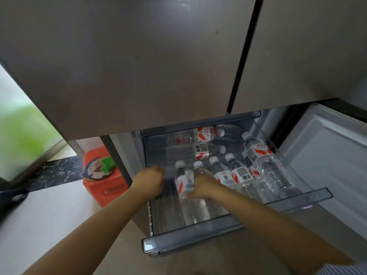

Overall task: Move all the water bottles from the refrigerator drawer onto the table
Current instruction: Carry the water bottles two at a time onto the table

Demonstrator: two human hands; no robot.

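Note:
The clear refrigerator drawer (238, 229) is pulled out below the closed grey doors. Several clear water bottles with white caps and red-and-white labels lie in it. Two bottles (200, 134) lie crosswise at the back, and a large one (264, 161) leans along the right wall. My right hand (204, 185) grips a water bottle (198, 165) in the front row, its cap showing past my knuckles. Another bottle (184, 181) lies just to the left, touching my fingers. My left hand (151, 181) is curled into a fist at the drawer's left wall, with nothing visible in it.
The refrigerator doors (139, 66) hang close overhead. The lower door (327, 155) stands open at the right. An orange plastic stool (101, 181) with a green item on it stands on the floor to the left of the refrigerator. A window (21, 135) is at the far left.

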